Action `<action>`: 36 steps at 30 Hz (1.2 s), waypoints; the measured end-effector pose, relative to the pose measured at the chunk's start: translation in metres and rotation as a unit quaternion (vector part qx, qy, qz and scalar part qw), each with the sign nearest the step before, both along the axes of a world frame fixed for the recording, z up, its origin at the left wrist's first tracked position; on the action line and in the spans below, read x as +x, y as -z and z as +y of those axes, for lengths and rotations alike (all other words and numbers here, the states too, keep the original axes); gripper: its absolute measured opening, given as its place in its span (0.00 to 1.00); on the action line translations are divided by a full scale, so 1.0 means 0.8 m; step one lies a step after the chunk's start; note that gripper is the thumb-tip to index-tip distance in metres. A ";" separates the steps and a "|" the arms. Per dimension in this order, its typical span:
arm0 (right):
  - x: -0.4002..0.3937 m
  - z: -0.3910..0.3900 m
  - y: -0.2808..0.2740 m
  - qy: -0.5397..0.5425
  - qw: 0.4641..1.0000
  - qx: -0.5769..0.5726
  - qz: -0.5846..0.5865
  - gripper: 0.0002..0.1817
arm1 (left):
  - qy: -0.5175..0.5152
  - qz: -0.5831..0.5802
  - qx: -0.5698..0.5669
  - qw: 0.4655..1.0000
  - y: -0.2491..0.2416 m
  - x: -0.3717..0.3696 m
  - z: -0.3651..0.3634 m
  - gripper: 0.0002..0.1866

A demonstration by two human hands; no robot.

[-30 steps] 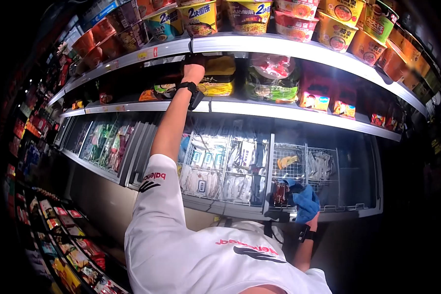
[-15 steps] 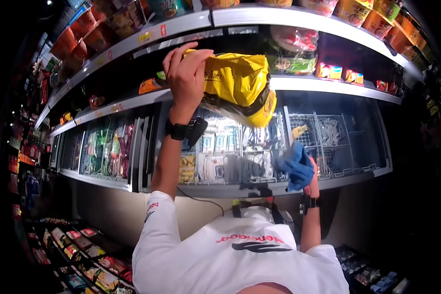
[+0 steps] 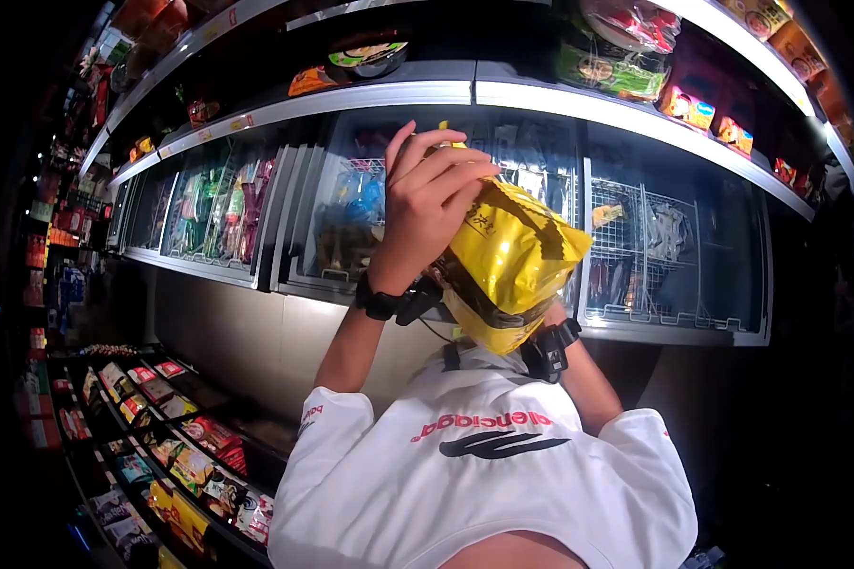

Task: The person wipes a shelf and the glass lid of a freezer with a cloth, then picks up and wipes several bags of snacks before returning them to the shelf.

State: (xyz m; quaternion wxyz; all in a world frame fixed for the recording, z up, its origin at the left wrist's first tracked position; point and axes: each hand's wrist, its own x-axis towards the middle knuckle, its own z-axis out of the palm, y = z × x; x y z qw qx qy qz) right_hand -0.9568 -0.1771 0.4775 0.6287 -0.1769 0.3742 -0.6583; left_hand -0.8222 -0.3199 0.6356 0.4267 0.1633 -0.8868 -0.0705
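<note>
My left hand (image 3: 429, 204) is closed on the top edge of a shiny yellow packaged bag (image 3: 520, 254), which hangs tilted in front of my chest. Dark bands and a partly clear lower side show on the bag. Behind its lower right side is my right hand (image 3: 555, 313), of which only a sliver by the wrist can be seen. The bag hides the fingers of that hand, and no blue cloth shows now. Both wrists carry black straps with devices.
Beyond the bag stands a glass-topped freezer (image 3: 678, 337) with wire baskets inside. Above it runs a shelf edge (image 3: 380, 97) with packaged noodles and a black bowl pack (image 3: 368, 59). A low rack of snack packets (image 3: 194, 465) stands at the lower left.
The yellow bag and my left hand have come down and to the right, closer to my body. My right hand has moved behind the bag, and its blue cloth is out of sight.
</note>
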 end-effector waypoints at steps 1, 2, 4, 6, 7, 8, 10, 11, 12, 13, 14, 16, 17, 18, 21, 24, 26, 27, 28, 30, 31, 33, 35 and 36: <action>0.001 -0.001 0.003 -0.002 1.000 0.002 0.008 0.27 | -0.015 0.038 0.022 0.999 0.001 -0.001 0.005 0.13; 0.002 -0.002 0.007 -0.004 1.000 0.002 0.013 0.27 | -0.029 0.076 0.044 0.996 0.002 -0.002 0.012 0.17; -0.003 -0.002 0.011 -0.004 1.000 0.004 0.013 0.26 | -0.065 0.137 0.063 0.986 0.017 0.010 0.018 0.34; -0.012 0.004 0.015 0.001 1.000 0.004 0.016 0.26 | -0.065 0.237 0.131 0.961 0.059 0.024 0.012 0.42; -0.019 0.009 0.016 0.005 1.000 0.002 0.017 0.26 | -0.083 0.262 0.194 0.942 0.077 0.027 0.018 0.43; -0.027 0.013 0.018 0.008 1.000 0.002 0.008 0.26 | -0.054 0.314 0.331 0.888 0.092 0.031 0.027 0.40; -0.043 0.015 0.025 0.000 0.997 0.007 -0.072 0.25 | 0.013 0.390 0.579 0.716 0.125 0.043 0.049 0.36; -0.053 0.006 0.028 -0.020 0.984 0.009 -0.176 0.23 | 0.024 0.397 0.682 0.614 0.160 0.061 0.060 0.35; -0.059 0.000 0.030 0.019 0.979 0.084 -0.188 0.34 | 0.038 0.402 0.740 0.537 0.185 0.069 0.070 0.35; -0.056 -0.004 0.004 0.035 0.990 0.064 -0.122 0.41 | 0.048 0.412 0.769 0.487 0.197 0.072 0.079 0.35; -0.051 -0.007 -0.023 0.049 0.996 0.044 -0.057 0.48 | 0.057 0.420 0.779 0.463 0.208 0.072 0.083 0.35; -0.052 -0.012 -0.028 0.049 0.998 0.014 0.039 0.53 | 0.061 0.428 0.781 0.450 0.211 0.071 0.086 0.35; -0.053 -0.012 -0.034 0.040 0.998 0.007 0.056 0.52 | 0.061 0.431 0.781 0.449 0.211 0.070 0.087 0.35; -0.053 -0.011 -0.042 0.031 0.997 0.002 0.074 0.52 | 0.062 0.431 0.781 0.447 0.212 0.070 0.089 0.35; -0.060 -0.016 -0.037 0.012 0.993 -0.043 0.109 0.49 | 0.064 0.436 0.781 0.442 0.210 0.067 0.088 0.35; -0.060 -0.018 -0.051 0.008 0.995 -0.052 0.087 0.46 | 0.065 0.439 0.778 0.445 0.210 0.066 0.088 0.35; -0.061 -0.020 -0.050 0.015 0.995 -0.052 0.084 0.47 | 0.068 0.441 0.778 0.443 0.211 0.066 0.088 0.35; -0.062 -0.021 -0.048 0.019 0.995 -0.052 0.082 0.47 | 0.067 0.441 0.778 0.443 0.211 0.065 0.088 0.35; -0.063 -0.021 -0.045 0.024 0.996 -0.049 0.074 0.47 | 0.069 0.440 0.780 0.440 0.211 0.065 0.088 0.35; -0.065 -0.021 -0.037 0.035 0.997 -0.043 0.056 0.48 | 0.069 0.440 0.780 0.439 0.210 0.065 0.089 0.35; -0.066 -0.021 -0.030 0.052 0.997 -0.030 0.043 0.49 | 0.069 0.441 0.780 0.440 0.211 0.065 0.089 0.35; -0.069 -0.022 -0.028 0.056 0.996 -0.038 0.055 0.47 | 0.069 0.439 0.782 0.437 0.213 0.065 0.090 0.35; -0.073 -0.022 -0.033 0.058 0.992 -0.046 0.101 0.41 | 0.070 0.439 0.782 0.438 0.213 0.063 0.089 0.35; -0.077 -0.022 -0.035 0.054 0.987 -0.053 0.144 0.38 | 0.070 0.439 0.782 0.437 0.213 0.062 0.088 0.35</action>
